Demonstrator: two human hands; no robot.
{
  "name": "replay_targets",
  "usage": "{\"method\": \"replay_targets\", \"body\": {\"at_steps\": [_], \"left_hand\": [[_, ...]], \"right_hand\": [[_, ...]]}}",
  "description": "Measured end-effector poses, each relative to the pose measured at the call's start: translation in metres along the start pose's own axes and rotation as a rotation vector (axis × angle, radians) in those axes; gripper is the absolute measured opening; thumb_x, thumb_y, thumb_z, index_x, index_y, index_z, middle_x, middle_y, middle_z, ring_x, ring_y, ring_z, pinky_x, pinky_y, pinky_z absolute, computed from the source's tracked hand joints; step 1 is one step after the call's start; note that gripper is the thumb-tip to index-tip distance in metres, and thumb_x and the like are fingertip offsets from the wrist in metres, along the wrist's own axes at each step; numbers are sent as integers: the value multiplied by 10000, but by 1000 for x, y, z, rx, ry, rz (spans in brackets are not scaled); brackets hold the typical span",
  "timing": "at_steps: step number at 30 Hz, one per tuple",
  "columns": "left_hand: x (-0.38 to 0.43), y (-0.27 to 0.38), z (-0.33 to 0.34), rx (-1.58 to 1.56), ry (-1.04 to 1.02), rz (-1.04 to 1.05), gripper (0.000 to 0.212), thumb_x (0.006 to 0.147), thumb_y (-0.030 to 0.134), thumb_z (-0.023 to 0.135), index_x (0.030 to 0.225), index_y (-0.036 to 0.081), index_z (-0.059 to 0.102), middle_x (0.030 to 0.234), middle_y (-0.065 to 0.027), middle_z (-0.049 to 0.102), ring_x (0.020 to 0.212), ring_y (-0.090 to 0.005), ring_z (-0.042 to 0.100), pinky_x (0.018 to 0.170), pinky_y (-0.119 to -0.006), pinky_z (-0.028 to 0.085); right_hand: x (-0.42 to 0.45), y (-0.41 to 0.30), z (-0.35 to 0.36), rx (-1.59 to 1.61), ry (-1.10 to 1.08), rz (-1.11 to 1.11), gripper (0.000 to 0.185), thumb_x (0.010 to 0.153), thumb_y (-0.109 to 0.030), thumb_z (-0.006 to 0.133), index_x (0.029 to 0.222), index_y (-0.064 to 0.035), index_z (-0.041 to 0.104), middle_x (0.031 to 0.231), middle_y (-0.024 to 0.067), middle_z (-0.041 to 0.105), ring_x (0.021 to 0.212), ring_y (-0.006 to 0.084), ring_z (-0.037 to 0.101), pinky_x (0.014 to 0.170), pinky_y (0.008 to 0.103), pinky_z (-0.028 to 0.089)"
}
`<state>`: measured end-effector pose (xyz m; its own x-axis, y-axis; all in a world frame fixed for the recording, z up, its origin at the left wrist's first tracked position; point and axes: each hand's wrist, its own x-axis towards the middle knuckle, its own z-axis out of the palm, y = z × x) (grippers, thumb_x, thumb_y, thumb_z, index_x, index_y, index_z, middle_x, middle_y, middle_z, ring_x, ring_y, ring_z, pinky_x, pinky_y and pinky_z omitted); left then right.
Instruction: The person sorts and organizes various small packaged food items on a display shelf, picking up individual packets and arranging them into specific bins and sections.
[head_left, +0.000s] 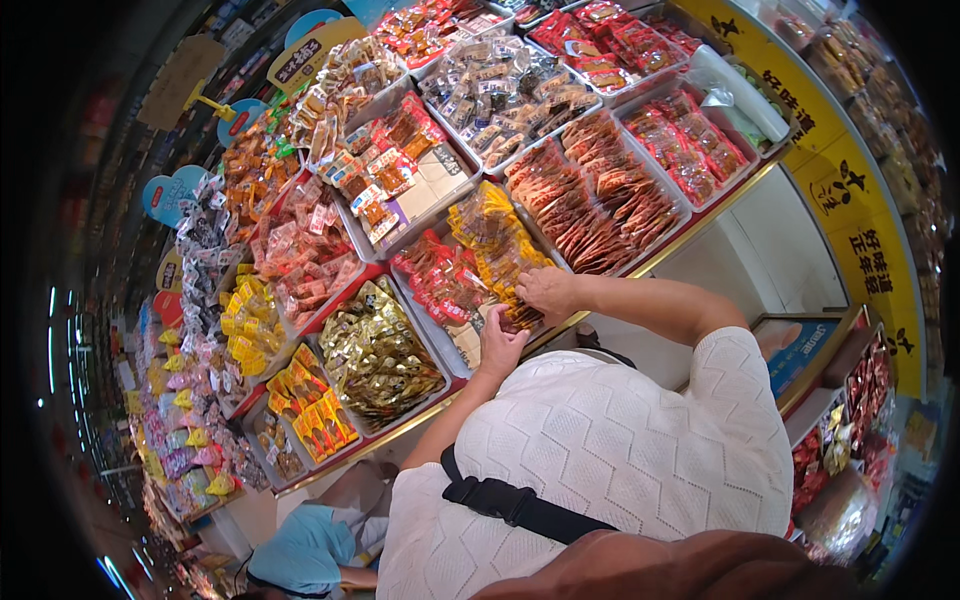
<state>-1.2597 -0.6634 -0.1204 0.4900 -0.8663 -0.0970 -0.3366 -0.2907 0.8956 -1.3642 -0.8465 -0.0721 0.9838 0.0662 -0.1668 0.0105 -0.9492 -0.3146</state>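
Note:
My right hand (547, 292) curls its fingers onto the near end of a row of yellow snack packets (502, 247). Beside it, my left hand (501, 343) touches the front end of the same row, thumb and fingers apart; whether it pinches a packet is unclear. These packets stand on edge in a pale plastic tray (454, 358). Red clear-wrapped snack packets (442, 277) share that tray on the left. A printed cardboard piece (470, 339) shows at the tray's near end.
Gold-foil packets (379, 345) fill the tray to the left; reddish flat packets (585, 195) stand in rows to the right. A gold-trimmed counter edge (675, 251) runs before me. Another person in a blue shirt (304, 547) is at lower left. A plastic bag roll (739, 94) lies at upper right.

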Motion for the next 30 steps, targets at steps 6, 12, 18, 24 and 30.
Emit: {"method": "replay_targets", "body": {"at_steps": [6,12,18,24,30], "left_hand": [[-2,1,6,254,73,-4,520,707,95,733,1177,54,516,832,-113,634,719,-252,642,687,-374,530],[-2,-7,11,186,148,-30,462,697,124,737,1115,53,553,783,-91,611,681,-234,627,656,-370,525],[4,-12,11,150,159,-38,504,690,170,769,1110,59,512,780,-82,592,676,-218,616,644,-361,524],[3,-17,8,61,136,-71,501,691,108,790,1108,49,521,787,-36,584,693,-123,585,655,-284,524],[-1,-16,5,-37,173,32,437,740,107,782,1102,40,548,820,-36,601,680,-103,564,640,-272,514]], "right_hand": [[14,5,9,25,-97,-37,452,665,-201,734,1031,34,610,976,205,640,885,350,660,752,431,548],[16,4,0,35,-139,-76,536,677,-189,744,1123,35,549,1030,235,609,946,371,646,787,443,539],[20,8,0,39,-178,-88,668,647,-200,757,1196,53,475,1098,272,579,1000,409,621,841,454,527],[29,13,11,-3,-214,-106,704,631,-228,779,1213,36,481,1120,262,573,1041,400,608,856,452,523],[17,2,-17,-18,-140,-112,730,611,-244,776,1225,36,496,1044,230,615,968,373,639,795,429,534]]}}
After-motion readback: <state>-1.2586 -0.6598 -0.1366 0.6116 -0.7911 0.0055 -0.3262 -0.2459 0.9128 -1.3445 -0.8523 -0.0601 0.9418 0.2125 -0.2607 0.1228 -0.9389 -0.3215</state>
